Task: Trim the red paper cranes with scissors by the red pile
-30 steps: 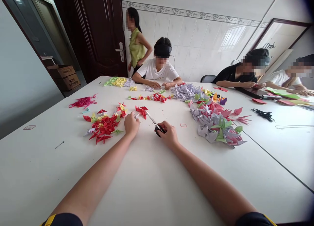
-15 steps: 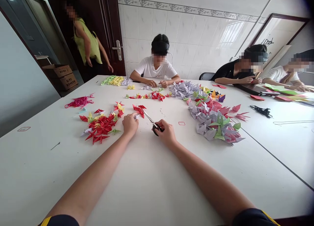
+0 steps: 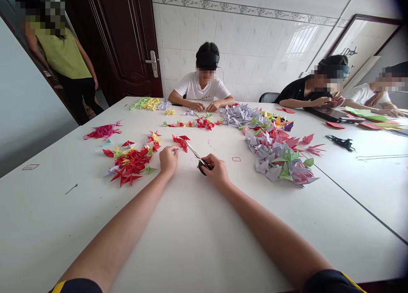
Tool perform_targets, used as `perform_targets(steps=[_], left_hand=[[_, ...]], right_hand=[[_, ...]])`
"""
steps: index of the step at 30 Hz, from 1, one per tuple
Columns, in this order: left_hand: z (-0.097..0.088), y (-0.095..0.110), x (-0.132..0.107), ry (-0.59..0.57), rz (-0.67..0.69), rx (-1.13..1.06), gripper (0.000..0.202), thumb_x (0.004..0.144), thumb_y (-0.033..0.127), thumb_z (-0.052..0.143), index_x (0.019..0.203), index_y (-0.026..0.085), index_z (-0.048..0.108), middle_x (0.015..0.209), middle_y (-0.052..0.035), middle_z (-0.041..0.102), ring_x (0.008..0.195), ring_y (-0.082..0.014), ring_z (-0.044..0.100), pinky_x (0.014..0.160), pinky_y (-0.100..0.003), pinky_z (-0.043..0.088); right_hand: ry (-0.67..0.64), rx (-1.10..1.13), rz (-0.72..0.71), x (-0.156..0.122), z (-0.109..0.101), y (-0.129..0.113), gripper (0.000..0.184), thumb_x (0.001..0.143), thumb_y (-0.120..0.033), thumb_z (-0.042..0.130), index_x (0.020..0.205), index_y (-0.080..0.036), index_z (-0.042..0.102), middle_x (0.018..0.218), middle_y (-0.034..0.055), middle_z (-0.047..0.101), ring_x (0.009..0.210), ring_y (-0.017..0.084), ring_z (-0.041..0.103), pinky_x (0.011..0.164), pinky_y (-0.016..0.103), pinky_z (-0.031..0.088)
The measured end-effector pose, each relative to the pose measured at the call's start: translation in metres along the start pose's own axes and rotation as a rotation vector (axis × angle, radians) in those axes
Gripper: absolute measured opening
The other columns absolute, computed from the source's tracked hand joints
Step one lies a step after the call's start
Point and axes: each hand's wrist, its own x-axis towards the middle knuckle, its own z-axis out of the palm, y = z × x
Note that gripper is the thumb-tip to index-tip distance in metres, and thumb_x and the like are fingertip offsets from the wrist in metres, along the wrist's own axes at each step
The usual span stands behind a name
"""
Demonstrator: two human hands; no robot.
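My right hand [image 3: 216, 169] is closed round the black handles of a pair of scissors [image 3: 195, 153]. The blades point away and to the left, with their tips at the small group of red paper cranes [image 3: 181, 142]. Across from it, my left hand [image 3: 168, 160] is closed in a pinch, and a bit of something small and pale shows at its fingertips. Its kind is too small to make out. Just left of that hand lies a pile of red, yellow and green paper cranes [image 3: 132, 162].
Lavender, pink and green cranes [image 3: 280, 157] form a large heap at the right. Pink tangled cord [image 3: 102, 131] lies at the left and black cord [image 3: 340, 142] at the far right. Opposite sits a person in white [image 3: 204, 89]; two more people sit at the right.
My left hand has shifted slightly left, while the scissors stay nearly in place. The standing person in the yellow-green top has moved left past the door.
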Motion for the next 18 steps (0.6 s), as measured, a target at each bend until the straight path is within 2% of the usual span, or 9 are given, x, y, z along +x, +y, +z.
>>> perform_targets(steps=[4, 8, 10, 13, 18], left_hand=[[-0.002, 0.008, -0.001, 0.075, 0.113, -0.033, 0.017, 0.077, 0.014, 0.062, 0.083, 0.023, 0.075, 0.092, -0.0066, 0.075, 0.102, -0.0275, 0.062, 0.092, -0.042, 0.047], [-0.002, 0.012, -0.002, 0.025, 0.117, -0.126, 0.014, 0.081, 0.028, 0.062, 0.085, 0.022, 0.074, 0.098, -0.0071, 0.075, 0.099, -0.0254, 0.064, 0.085, -0.038, 0.049], [-0.001, 0.012, -0.002, 0.007, 0.082, -0.187, 0.024, 0.084, 0.039, 0.059, 0.085, 0.02, 0.074, 0.099, -0.0089, 0.074, 0.094, -0.0242, 0.067, 0.08, -0.035, 0.05], [-0.001, 0.01, -0.001, 0.009, -0.015, -0.256, 0.036, 0.085, 0.049, 0.056, 0.082, 0.018, 0.073, 0.088, -0.0104, 0.075, 0.081, -0.0228, 0.069, 0.075, -0.033, 0.051], [-0.001, 0.008, 0.001, -0.012, -0.221, -0.46, 0.037, 0.073, 0.05, 0.069, 0.083, 0.015, 0.074, 0.079, -0.0092, 0.074, 0.064, -0.0186, 0.067, 0.066, -0.032, 0.054]], right_hand=[[0.013, 0.042, 0.018, 0.001, -0.001, -0.001, 0.018, 0.071, -0.032, 0.064, 0.086, -0.024, 0.059, 0.072, -0.001, 0.066, 0.059, 0.014, 0.046, 0.057, 0.026, 0.039], [0.024, 0.057, 0.025, 0.002, -0.002, -0.001, 0.017, 0.071, -0.031, 0.065, 0.085, -0.024, 0.059, 0.071, -0.0011, 0.066, 0.058, 0.013, 0.044, 0.056, 0.026, 0.039], [0.019, 0.057, 0.027, 0.002, -0.002, 0.0, 0.017, 0.071, -0.031, 0.065, 0.085, -0.024, 0.059, 0.072, -0.0011, 0.066, 0.059, 0.013, 0.044, 0.056, 0.026, 0.039], [0.015, 0.052, 0.027, 0.001, -0.001, 0.001, 0.016, 0.071, -0.03, 0.064, 0.086, -0.024, 0.06, 0.073, -0.0011, 0.066, 0.059, 0.013, 0.045, 0.057, 0.026, 0.039], [0.017, 0.06, 0.028, 0.002, -0.001, 0.002, 0.017, 0.072, -0.029, 0.061, 0.088, -0.024, 0.06, 0.073, -0.0009, 0.067, 0.061, 0.014, 0.05, 0.059, 0.027, 0.041]])
